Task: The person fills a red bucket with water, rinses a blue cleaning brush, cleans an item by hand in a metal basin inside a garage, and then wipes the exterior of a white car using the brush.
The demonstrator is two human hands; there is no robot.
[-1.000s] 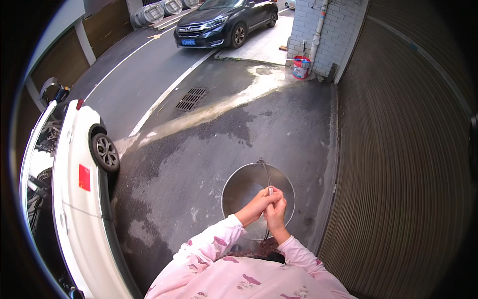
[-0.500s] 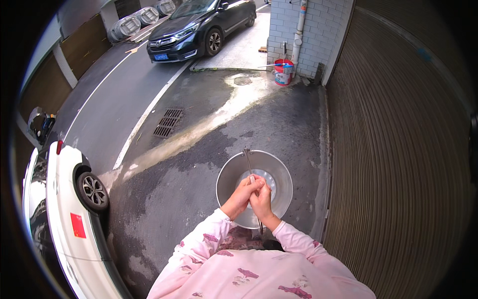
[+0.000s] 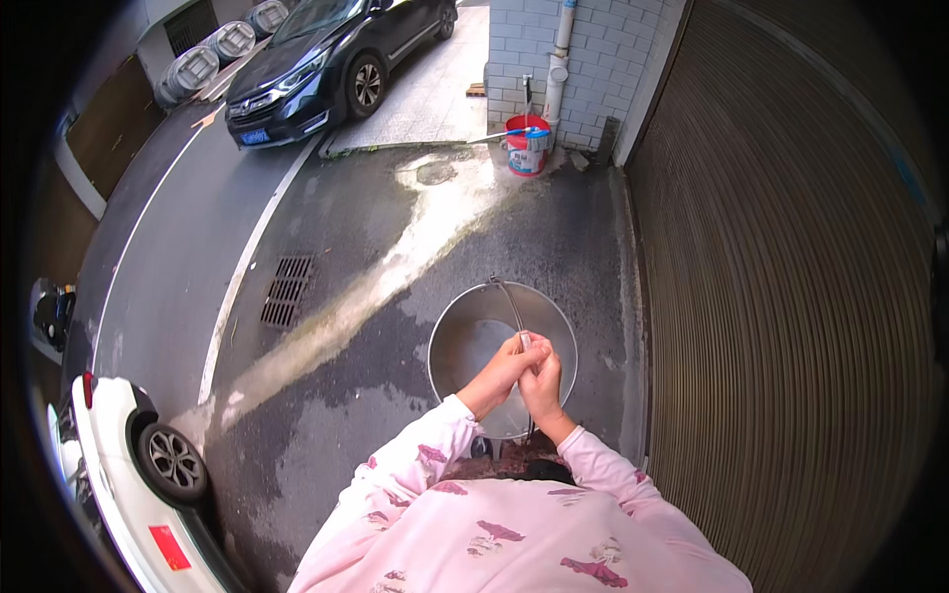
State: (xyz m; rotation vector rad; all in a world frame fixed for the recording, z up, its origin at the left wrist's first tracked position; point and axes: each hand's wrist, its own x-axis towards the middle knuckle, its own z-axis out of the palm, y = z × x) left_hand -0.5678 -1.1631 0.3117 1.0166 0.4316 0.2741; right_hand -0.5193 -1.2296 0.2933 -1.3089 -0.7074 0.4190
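A large round metal bucket (image 3: 460, 341) hangs or stands in front of my body, its mouth facing up. Its thin bail handle (image 3: 510, 302) arches over the opening. My left hand (image 3: 504, 372) and my right hand (image 3: 542, 381) are side by side, both closed around the grip in the middle of that handle. The inside is pale and shiny; any water in it is hard to make out. My wrists cover part of the near rim. Whether the base touches the ground cannot be seen.
A ribbed shutter (image 3: 771, 316) runs along the right. Ahead, a red and white pail (image 3: 527, 158) with a brush stands by a tiled wall (image 3: 613, 74). A white car (image 3: 124, 465) is at left, a dark car (image 3: 326, 69) at far left. A drain grate (image 3: 288, 290) lies in wet asphalt.
The surroundings have shifted left in view, and the white car sits lower. The handle and both my hands have tipped slightly rightward over the bucket, with the grip kept.
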